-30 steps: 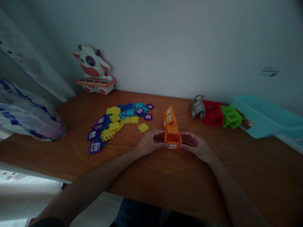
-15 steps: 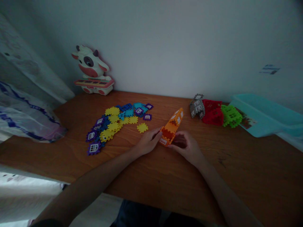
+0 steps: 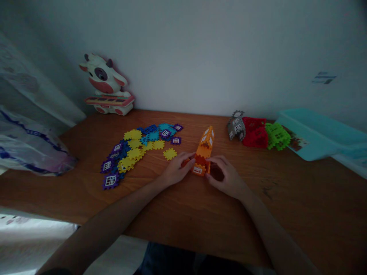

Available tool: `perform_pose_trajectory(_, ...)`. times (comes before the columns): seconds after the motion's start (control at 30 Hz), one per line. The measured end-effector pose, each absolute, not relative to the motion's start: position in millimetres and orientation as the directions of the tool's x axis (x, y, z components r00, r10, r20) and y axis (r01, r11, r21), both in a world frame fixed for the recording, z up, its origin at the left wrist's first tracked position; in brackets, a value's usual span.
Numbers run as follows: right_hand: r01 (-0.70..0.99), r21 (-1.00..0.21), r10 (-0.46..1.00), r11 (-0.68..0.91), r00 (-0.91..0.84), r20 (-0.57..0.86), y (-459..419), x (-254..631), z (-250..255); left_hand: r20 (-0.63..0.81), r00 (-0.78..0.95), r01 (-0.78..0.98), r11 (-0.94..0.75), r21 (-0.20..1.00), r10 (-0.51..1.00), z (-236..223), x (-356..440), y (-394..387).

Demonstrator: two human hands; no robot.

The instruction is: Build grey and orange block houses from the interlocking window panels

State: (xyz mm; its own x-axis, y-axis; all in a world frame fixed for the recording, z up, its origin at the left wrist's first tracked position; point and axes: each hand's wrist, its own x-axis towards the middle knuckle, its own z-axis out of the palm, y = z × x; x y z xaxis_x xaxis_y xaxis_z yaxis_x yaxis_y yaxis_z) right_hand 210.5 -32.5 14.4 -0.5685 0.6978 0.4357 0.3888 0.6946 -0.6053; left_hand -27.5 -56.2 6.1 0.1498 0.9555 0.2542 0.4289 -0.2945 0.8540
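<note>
Between my hands on the wooden table stands an orange assembly of toothed building tiles (image 3: 203, 154), with white window panels on its near and far parts. My left hand (image 3: 180, 167) grips its left side, fingers behind and thumb in front. On the opposite side, my right hand (image 3: 226, 175) pinches the orange side tile between thumb and fingers. A loose yellow toothed tile (image 3: 170, 154) lies just beyond my left hand. Further left spreads a pile of yellow tiles (image 3: 134, 153), with blue and purple ones, some bearing white windows.
Joined grey tiles (image 3: 236, 126), red tiles (image 3: 254, 131) and green tiles (image 3: 277, 136) sit at the back right, beside a turquoise plastic bin (image 3: 318, 141). A cow toy keyboard (image 3: 107, 86) stands at the back left. A clear plastic bag (image 3: 31, 143) rests on the left edge.
The orange assembly has turned, its far end swinging left so it points more directly away from me. Both hands stay on its sides. The whole view has shifted slightly.
</note>
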Motion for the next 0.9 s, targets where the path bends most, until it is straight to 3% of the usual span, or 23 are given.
perform_pose_trajectory(0.2, 0.475, -0.639, 0.790, 0.605, -0.457, 0.409, -18.4, 229.9, 7.4, 0.208, 0.124, 0.453, -0.242, 0.858, 0.970, 8.6, -26.0, -56.6)
perform_pose_trajectory(0.33, 0.600, -0.605, 0.852, 0.523, -0.363, 0.376, -9.4, 236.6, 3.0, 0.235, 0.272, 0.525, -0.348, 0.777, 0.933, 11.8, -24.1, -62.4)
perform_pose_trajectory(0.43, 0.637, -0.546, 0.826, 0.545, -0.295, 0.481, -10.5, 236.6, 10.1, 0.270, 0.416, 0.520, -0.471, 0.713, 0.868, 16.1, -25.0, -66.0)
perform_pose_trajectory(0.5, 0.593, -0.540, 0.791, 0.597, -0.324, 0.520, -15.7, 234.2, 18.0, 0.301, 0.511, 0.498, -0.563, 0.659, 0.805, 18.8, -26.7, -66.9)
perform_pose_trajectory(0.63, 0.456, -0.585, 0.736, 0.670, -0.510, 0.445, -29.1, 224.8, 27.3, 0.320, 0.640, 0.485, -0.691, 0.536, 0.698, 20.6, -28.8, -67.7)
perform_pose_trajectory(0.8, 0.413, -0.563, 0.663, 0.716, -0.656, 0.362, -33.6, 218.2, 27.2, 0.306, 0.698, 0.543, -0.757, 0.363, 0.647, 16.1, -26.0, -69.1)
perform_pose_trajectory(0.9, 0.372, -0.585, 0.624, 0.721, -0.716, 0.314, -33.1, 220.7, 31.8, 0.308, 0.681, 0.568, -0.744, 0.352, 0.665, 13.6, -25.4, -68.4)
